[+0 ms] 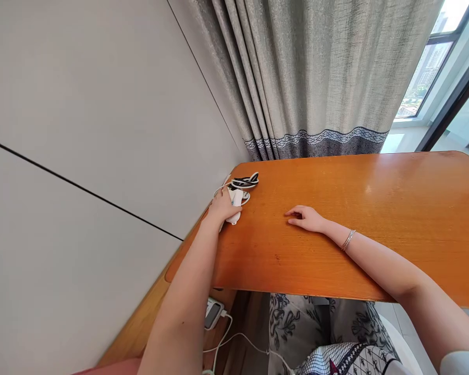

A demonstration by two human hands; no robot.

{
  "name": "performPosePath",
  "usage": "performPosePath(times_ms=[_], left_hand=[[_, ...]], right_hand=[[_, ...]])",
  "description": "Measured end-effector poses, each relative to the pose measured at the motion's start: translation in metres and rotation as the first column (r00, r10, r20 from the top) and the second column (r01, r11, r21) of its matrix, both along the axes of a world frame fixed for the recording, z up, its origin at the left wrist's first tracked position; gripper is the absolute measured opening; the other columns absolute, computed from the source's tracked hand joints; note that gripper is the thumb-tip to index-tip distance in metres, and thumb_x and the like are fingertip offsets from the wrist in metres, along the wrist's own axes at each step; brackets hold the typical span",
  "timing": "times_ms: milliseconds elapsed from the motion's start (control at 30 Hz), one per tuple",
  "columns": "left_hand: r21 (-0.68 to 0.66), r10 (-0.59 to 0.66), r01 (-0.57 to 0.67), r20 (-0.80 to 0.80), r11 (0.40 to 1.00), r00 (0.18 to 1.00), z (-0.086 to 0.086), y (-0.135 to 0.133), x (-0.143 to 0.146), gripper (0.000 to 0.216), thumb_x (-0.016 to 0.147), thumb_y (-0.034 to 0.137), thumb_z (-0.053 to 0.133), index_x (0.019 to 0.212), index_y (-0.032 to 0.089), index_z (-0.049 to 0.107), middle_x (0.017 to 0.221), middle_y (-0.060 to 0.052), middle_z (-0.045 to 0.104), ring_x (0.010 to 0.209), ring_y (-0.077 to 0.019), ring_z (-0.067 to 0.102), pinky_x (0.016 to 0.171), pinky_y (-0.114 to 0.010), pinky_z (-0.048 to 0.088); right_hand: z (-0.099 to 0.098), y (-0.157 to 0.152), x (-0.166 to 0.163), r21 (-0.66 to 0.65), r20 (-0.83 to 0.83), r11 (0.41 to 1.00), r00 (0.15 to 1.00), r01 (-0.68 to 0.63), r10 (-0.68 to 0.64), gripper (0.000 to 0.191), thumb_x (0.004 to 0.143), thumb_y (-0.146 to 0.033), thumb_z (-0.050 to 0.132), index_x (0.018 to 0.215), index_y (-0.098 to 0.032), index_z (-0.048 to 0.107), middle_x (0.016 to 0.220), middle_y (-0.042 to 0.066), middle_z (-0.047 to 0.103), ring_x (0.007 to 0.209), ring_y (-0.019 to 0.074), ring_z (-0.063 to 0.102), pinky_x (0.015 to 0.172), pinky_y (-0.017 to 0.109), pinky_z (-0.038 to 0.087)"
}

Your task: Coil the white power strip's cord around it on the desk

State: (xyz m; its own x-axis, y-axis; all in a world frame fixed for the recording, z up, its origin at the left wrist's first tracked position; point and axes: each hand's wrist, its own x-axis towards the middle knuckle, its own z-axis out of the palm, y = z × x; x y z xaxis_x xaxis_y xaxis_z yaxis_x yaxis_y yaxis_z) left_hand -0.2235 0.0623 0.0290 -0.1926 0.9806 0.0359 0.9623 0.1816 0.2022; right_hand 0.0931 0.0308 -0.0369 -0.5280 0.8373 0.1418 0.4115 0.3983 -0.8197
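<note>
My left hand (223,207) reaches to the far left corner of the orange wooden table (336,245) and closes on a small white charger-like device (235,204) with a white cord. Just beyond it lies a coiled black and white cable (245,182). My right hand (305,217) rests flat on the tabletop near the middle, fingers stretched out and holding nothing. A thin bracelet circles its wrist.
A pale wall (82,156) runs along the table's left side. Grey curtains (308,78) hang behind the table, with a window (430,62) at the right. Below the table's front edge sit a power strip (213,313) with white cords and a patterned cloth (316,333).
</note>
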Motion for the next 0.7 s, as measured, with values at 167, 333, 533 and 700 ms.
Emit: performPosePath(times_ms=[167, 333, 533, 700], left_hand=[[0.059, 0.078, -0.073, -0.088, 0.996, 0.993, -0.003, -0.014, 0.029, 0.11, 0.069, 0.028, 0.073, 0.158, 0.004, 0.013, 0.166, -0.033, 0.013, 0.156, -0.0461, 0.015, 0.123, -0.061, 0.021], [0.14, -0.155, 0.163, -0.068, 0.977, 0.986, -0.004, -0.027, 0.092, 0.096, 0.077, 0.027, 0.068, 0.158, 0.005, 0.022, 0.168, -0.03, 0.01, 0.157, -0.0433, 0.011, 0.126, -0.058, 0.016], [0.165, -0.48, 0.459, 0.126, 0.873, 0.868, -0.015, -0.024, 0.167, 0.069, 0.086, 0.017, 0.051, 0.153, 0.009, 0.037, 0.165, -0.024, 0.028, 0.152, -0.0365, 0.033, 0.124, -0.053, 0.027], [0.235, -0.504, 0.449, 0.316, 0.862, 0.804, -0.045, -0.016, 0.193, 0.051, 0.092, 0.014, 0.04, 0.14, 0.009, 0.053, 0.153, -0.022, 0.049, 0.143, -0.0308, 0.047, 0.121, -0.05, 0.035]], right_hand=[[-0.001, 0.001, 0.0, -0.004, -0.012, 1.0, 1.0, 0.004, -0.004, 0.026, 0.086, -0.028, 0.072, 0.111, -0.021, 0.076, 0.11, 0.009, 0.073, 0.097, 0.0203, 0.066, 0.091, 0.038, 0.052], [-0.002, 0.001, -0.001, -0.017, -0.05, 1.0, 0.999, 0.015, -0.016, 0.026, 0.083, -0.025, 0.073, 0.109, -0.021, 0.076, 0.111, 0.008, 0.073, 0.098, 0.0202, 0.067, 0.093, 0.038, 0.052], [-0.007, 0.007, 0.001, -0.014, -0.109, 0.988, 0.982, 0.154, -0.155, 0.016, 0.084, -0.018, 0.061, 0.098, -0.017, 0.07, 0.094, 0.006, 0.072, 0.086, 0.0175, 0.065, 0.085, 0.034, 0.053], [-0.011, 0.014, 0.007, 0.018, -0.109, 0.931, 0.926, 0.365, -0.361, 0.019, 0.081, -0.014, 0.053, 0.098, -0.017, 0.062, 0.096, 0.008, 0.065, 0.086, 0.019, 0.059, 0.087, 0.037, 0.051]])
